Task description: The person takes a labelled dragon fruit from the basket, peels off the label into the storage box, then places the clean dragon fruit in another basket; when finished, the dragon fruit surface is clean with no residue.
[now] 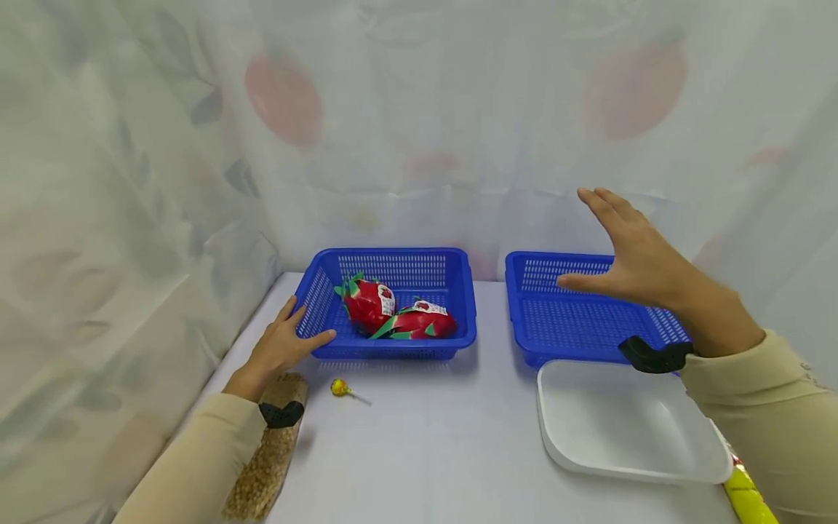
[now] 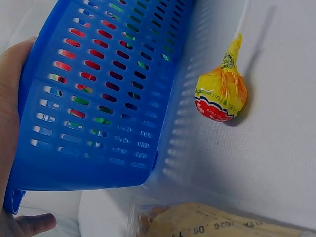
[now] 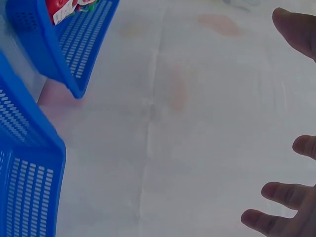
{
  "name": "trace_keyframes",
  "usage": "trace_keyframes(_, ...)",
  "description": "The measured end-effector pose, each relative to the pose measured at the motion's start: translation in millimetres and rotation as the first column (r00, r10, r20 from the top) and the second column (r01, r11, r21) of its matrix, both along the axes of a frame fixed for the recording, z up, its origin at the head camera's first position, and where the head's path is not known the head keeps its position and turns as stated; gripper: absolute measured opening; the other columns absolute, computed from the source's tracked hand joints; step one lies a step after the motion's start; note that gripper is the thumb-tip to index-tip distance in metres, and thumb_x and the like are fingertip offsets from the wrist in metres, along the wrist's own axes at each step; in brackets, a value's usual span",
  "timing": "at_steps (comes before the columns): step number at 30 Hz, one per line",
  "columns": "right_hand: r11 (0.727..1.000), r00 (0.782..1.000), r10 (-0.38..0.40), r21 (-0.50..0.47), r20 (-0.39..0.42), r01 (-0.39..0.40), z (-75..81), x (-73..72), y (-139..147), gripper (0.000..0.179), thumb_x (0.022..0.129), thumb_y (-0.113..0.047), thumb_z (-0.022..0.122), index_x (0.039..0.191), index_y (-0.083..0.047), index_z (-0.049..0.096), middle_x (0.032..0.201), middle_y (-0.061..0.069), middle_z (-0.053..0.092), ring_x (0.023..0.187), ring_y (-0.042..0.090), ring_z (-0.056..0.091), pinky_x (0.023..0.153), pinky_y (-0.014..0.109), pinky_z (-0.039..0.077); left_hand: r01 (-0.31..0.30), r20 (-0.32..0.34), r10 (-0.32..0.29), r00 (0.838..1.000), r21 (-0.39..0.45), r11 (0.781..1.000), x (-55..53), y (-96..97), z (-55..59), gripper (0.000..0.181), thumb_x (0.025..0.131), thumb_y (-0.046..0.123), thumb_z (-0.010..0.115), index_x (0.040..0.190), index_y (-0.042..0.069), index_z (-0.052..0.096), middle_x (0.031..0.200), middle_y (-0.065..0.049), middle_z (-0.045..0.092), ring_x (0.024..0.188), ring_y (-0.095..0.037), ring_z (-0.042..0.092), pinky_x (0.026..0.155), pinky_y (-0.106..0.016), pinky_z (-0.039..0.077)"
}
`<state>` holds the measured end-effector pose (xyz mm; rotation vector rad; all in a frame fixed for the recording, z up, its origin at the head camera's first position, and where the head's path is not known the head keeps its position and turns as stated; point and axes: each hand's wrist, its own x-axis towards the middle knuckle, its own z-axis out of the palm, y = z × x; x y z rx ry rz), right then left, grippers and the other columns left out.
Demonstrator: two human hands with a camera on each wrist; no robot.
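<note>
Left wrist view showed lollipop (image 2: 222,91)'s red label (image 2: 211,109); head view didn't. Left hand (image 1: 283,346) touched left basket (image 1: 393,349), fingers spread; right hand (image 1: 636,260) was raised, fingers extended, thumb apart.

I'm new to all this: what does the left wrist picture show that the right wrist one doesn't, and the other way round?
Only left wrist: the left hand, a round yellow-wrapped lollipop, and a see-through plastic bag with tan contents.
Only right wrist: the right hand, fingers spread, and a second blue slotted plastic basket.
Both: the blue slotted plastic basket holding red-and-green dragon fruit shapes, glimpsed through slots in the left view.
</note>
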<state>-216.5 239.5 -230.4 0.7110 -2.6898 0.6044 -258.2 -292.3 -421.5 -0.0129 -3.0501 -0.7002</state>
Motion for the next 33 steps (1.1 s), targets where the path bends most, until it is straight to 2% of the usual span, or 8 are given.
trace_keyframes(5, 0.997, 0.996, 0.081, -0.015, 0.037, -0.081, -4.1, -12.4, -19.4, 0.112, 0.072, -0.044, 0.083, 0.156, -0.02, 0.014, 0.158, 0.012, 0.014, 0.143, 0.034, 0.01, 0.103, 0.069, 0.017, -0.006, 0.0, 0.006, 1.0, 0.0, 1.0, 1.6, -1.2, -2.5, 0.114, 0.077, 0.079, 0.051, 0.152, -0.001, 0.019, 0.159, -0.018, 0.0, 0.133, -0.058, 0.015, 0.099, -0.072, 0.02)
trace_keyframes(10, 0.988, 0.984, 0.151, -0.018, 0.094, -0.15, -7.0, -28.0, -41.2, 0.108, 0.075, -0.048, 0.08, 0.156, -0.022, 0.014, 0.159, 0.006, 0.014, 0.144, 0.03, 0.012, 0.106, 0.064, 0.018, -0.005, 0.007, 0.005, 1.0, 0.002, 1.0, 2.1, -3.0, -0.4, 0.113, 0.078, 0.077, 0.052, 0.152, -0.001, 0.018, 0.159, -0.018, -0.002, 0.133, -0.058, 0.014, 0.1, -0.072, 0.018)
trace_keyframes(17, 0.981, 0.957, 0.188, 0.007, 0.22, -0.195, -13.4, -51.6, -72.9, 0.105, 0.073, -0.056, 0.077, 0.155, -0.029, 0.017, 0.158, 0.001, 0.017, 0.143, 0.027, 0.018, 0.106, 0.061, 0.022, -0.015, 0.008, 0.015, 1.0, 0.008, 1.0, 0.6, -6.1, 2.7, 0.115, 0.077, 0.079, 0.051, 0.152, 0.0, 0.017, 0.159, -0.017, -0.003, 0.135, -0.056, 0.013, 0.099, -0.072, 0.019)
trace_keyframes(24, 0.965, 0.902, 0.245, 0.006, 0.355, -0.264, -21.7, -71.2, -94.4, 0.102, 0.075, -0.054, 0.076, 0.155, -0.031, 0.018, 0.157, 0.002, 0.021, 0.138, 0.032, 0.028, 0.103, 0.062, 0.028, -0.006, -0.001, 0.007, 1.0, 0.012, 1.0, -0.4, -6.0, 1.6, 0.115, 0.077, 0.079, 0.051, 0.152, -0.001, 0.017, 0.159, -0.016, -0.003, 0.136, -0.055, 0.013, 0.1, -0.07, 0.02)
trace_keyframes(33, 0.942, 0.807, 0.31, -0.048, 0.503, -0.332, -44.5, -95.9, -114.2, 0.102, 0.076, -0.048, 0.076, 0.155, -0.022, 0.018, 0.156, 0.009, 0.022, 0.137, 0.038, 0.028, 0.101, 0.064, 0.029, 0.004, -0.013, -0.004, 1.0, 0.028, 1.0, -0.6, 0.4, -1.4, 0.114, 0.077, 0.078, 0.054, 0.151, -0.002, 0.02, 0.16, -0.016, 0.0, 0.136, -0.053, 0.015, 0.101, -0.069, 0.02)
